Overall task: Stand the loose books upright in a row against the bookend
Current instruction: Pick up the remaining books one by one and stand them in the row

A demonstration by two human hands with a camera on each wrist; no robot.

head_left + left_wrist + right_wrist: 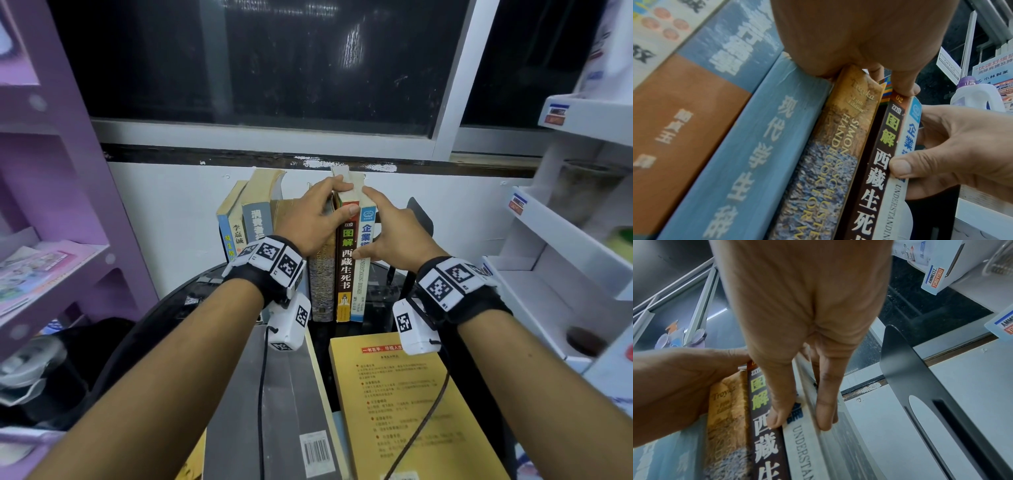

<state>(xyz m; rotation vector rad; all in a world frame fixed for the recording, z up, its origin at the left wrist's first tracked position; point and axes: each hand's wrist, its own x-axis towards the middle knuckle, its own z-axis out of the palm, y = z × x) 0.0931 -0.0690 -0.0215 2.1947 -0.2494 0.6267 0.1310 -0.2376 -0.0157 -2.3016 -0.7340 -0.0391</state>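
Observation:
A row of books stands upright on the dark round table (191, 301). At its right end are a dark brown book (346, 267) (875, 178) and a thin white-and-blue book (363, 274) (803, 447). My left hand (342, 198) (900, 84) pinches the top of the brown book, thumb on its spine, beside a tan handbook (828, 162). My right hand (376, 222) (801, 418) grips the white book, thumb on the spine and fingers on its right cover. The black bookend (419, 219) (920, 369) stands a gap to the right.
A grey book (274, 394) and a yellow book (404, 411) lie flat on the near part of the table. A purple shelf (51, 205) is at the left, a white shelf (565, 257) at the right, a wall and window behind.

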